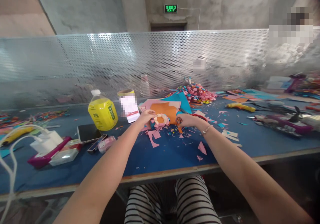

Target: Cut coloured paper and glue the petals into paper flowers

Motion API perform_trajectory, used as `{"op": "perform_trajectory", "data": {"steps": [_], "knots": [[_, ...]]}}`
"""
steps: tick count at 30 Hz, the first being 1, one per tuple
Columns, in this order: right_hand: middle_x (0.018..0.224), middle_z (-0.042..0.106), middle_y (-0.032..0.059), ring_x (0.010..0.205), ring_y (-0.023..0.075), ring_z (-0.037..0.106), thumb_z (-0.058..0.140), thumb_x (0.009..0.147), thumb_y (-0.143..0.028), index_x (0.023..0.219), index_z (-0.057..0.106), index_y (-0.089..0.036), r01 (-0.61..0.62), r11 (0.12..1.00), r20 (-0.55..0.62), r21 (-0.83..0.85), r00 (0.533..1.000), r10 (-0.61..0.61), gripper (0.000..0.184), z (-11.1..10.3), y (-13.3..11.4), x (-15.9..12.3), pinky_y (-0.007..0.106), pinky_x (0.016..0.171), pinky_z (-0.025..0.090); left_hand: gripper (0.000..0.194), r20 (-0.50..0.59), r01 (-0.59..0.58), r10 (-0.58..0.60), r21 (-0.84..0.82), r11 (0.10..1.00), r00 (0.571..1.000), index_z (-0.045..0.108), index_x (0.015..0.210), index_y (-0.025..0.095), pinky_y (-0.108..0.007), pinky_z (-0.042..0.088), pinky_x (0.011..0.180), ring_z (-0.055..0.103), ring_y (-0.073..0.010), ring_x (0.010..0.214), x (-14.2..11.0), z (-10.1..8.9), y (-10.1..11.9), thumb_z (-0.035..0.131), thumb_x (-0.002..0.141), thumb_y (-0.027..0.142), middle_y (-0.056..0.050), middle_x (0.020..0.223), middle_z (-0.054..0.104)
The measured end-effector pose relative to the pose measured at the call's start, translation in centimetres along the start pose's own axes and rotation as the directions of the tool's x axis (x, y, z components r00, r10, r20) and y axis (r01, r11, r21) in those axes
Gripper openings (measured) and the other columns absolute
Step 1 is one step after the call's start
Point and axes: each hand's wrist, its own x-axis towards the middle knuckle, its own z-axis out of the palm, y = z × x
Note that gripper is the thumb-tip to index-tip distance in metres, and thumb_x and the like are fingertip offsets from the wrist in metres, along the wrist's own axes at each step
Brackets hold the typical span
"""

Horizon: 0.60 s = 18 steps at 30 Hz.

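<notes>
A round paper craft [161,120], made of pink and pale orange folded pieces around an orange middle, stands over the blue tabletop. My left hand [147,116] grips its left edge, fingers closed at the rim. To its right, my right hand [184,120] has its fingers curled together by the edge of an orange sheet [162,108]. What those fingers pinch, if anything, is too small to make out. A small orange scrap [179,129] shows just below them. Red-handled scissors [201,117] lie partly hidden behind my right wrist.
Paper scraps [153,139] litter the blue table [155,160]. Behind stands a heap of folded pieces [197,92] before a perforated metal screen [100,61]. Left are a yellow bottle [102,112], a phone [88,133] and a power strip [45,155]; right, a yellow glue gun [241,107].
</notes>
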Motion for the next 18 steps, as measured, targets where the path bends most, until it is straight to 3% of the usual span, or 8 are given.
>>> {"op": "perform_trajectory", "data": {"steps": [3,5,9,12,15,18], "knots": [[0.061,0.06,-0.0016,0.055,0.0132,0.053,0.06,0.05,-0.005,0.068,0.06,-0.017,-0.008,1.0,-0.008,0.006,1.0,0.008,0.022,0.2,-0.5,0.0,0.022,0.048,0.037,0.024,-0.114,-0.107,0.127,0.162,0.981,0.985,0.051,0.07,0.017,-0.024,0.043,0.052,0.054,-0.0112,0.051,0.7,-0.1,-0.6,0.07,0.055,0.019,0.0,0.062,0.057],[0.062,0.06,-0.0014,0.057,0.0122,0.053,0.059,0.052,-0.004,0.067,0.061,-0.017,0.007,0.999,-0.099,0.034,0.995,-0.004,0.02,0.3,-0.5,0.3,0.021,0.051,0.038,0.023,-0.161,-0.182,0.234,0.283,0.942,0.959,0.053,0.069,0.018,-0.028,0.045,0.062,0.059,-0.0164,0.065,1.1,-0.3,-0.9,0.07,0.055,0.021,-0.002,0.069,0.059],[0.068,0.06,0.0002,0.062,0.0116,0.055,0.062,0.058,-0.015,0.067,0.059,-0.017,0.122,0.954,-0.288,0.274,0.957,-0.04,0.01,0.3,-0.7,1.0,0.023,0.057,0.042,0.019,-0.114,-0.371,0.451,0.411,0.833,0.885,0.056,0.071,0.019,-0.034,0.043,0.08,0.057,-0.0228,0.088,0.8,0.0,-0.8,0.069,0.057,0.019,-0.006,0.082,0.061],[0.065,0.058,-0.0002,0.06,0.0115,0.055,0.065,0.056,-0.023,0.067,0.057,-0.017,0.194,0.845,-0.328,0.499,0.944,-0.023,0.015,0.5,-1.2,1.3,0.024,0.056,0.043,0.016,0.056,-0.445,0.448,0.278,0.851,0.892,0.057,0.08,0.018,-0.033,0.044,0.078,0.058,-0.0182,0.082,-0.3,1.5,0.0,0.062,0.066,0.023,-0.006,0.084,0.062],[0.063,0.058,-0.0005,0.059,0.0123,0.056,0.066,0.055,-0.026,0.068,0.056,-0.017,0.206,0.773,-0.335,0.6,0.942,0.009,0.018,0.8,-1.7,1.4,0.026,0.056,0.044,0.013,0.179,-0.38,0.356,0.125,0.917,0.917,0.056,0.081,0.016,-0.031,0.047,0.068,0.059,-0.0153,0.072,-1.7,3.2,0.9,0.059,0.07,0.024,-0.005,0.076,0.061],[0.061,0.058,-0.0009,0.057,0.0123,0.055,0.065,0.054,-0.027,0.068,0.056,-0.018,0.222,0.769,-0.363,0.599,0.932,0.014,0.019,1.0,-2.0,1.4,0.027,0.057,0.044,0.008,0.195,-0.344,0.323,0.081,0.936,0.926,0.054,0.076,0.016,-0.029,0.047,0.061,0.057,-0.0139,0.065,-2.5,4.2,1.3,0.058,0.069,0.017,-0.003,0.069,0.059]]}}
